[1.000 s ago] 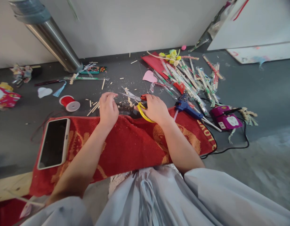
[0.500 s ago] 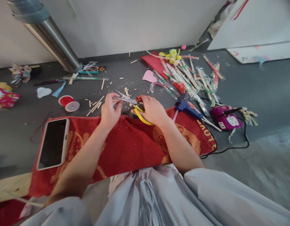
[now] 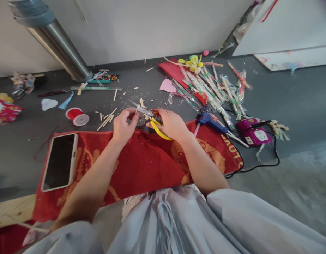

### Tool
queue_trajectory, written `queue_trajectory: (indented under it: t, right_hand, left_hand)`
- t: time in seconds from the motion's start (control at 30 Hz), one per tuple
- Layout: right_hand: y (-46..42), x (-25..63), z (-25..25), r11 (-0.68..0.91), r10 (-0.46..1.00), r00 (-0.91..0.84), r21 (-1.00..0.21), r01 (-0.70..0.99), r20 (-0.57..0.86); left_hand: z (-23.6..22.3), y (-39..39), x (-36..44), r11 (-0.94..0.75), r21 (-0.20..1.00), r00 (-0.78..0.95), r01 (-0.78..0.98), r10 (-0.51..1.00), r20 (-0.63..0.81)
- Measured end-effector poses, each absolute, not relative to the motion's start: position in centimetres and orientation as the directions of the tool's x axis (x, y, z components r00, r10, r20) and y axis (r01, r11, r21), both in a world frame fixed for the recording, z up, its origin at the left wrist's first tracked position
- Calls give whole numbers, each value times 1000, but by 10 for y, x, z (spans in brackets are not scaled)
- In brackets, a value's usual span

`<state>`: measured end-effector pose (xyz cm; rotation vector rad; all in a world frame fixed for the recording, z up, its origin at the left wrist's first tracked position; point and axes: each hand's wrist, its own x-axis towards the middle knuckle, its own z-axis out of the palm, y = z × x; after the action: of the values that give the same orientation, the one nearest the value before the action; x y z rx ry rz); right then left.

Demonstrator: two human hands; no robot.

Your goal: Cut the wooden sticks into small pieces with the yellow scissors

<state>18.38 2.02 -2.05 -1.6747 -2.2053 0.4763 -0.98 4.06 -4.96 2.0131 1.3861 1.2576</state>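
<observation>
Gripping the scissors (image 3: 149, 113), the right hand (image 3: 171, 122) partly hides their orange-red handle (image 3: 155, 112).

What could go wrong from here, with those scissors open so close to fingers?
The scissors in the right hand stand open close to the left hand; a slip might nip a finger. Small pale bits lie loose just beyond and could scatter. The glue gun lies at the edge of the towel; if hot, which I can't tell, it could mark the towel.
</observation>
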Motion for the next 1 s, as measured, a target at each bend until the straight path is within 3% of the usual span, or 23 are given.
queue_trajectory:
  t: [0.3, 0.73, 1.0]
  right_hand:
    - [18, 184, -16, 224, 969, -245, -474, 852, 17]
    - [15, 182, -16, 270, 960, -271, -472, 839, 67]
    - [16, 182, -14, 270, 959, -279, -499, 823, 58]
  left_hand:
    - [-46, 40, -13, -427, 712, 115, 557, 889, 443]
    - [-47, 41, -14, -471, 663, 246, 583, 879, 408]
    - [-47, 39, -9, -468, 702, 210, 537, 880, 426]
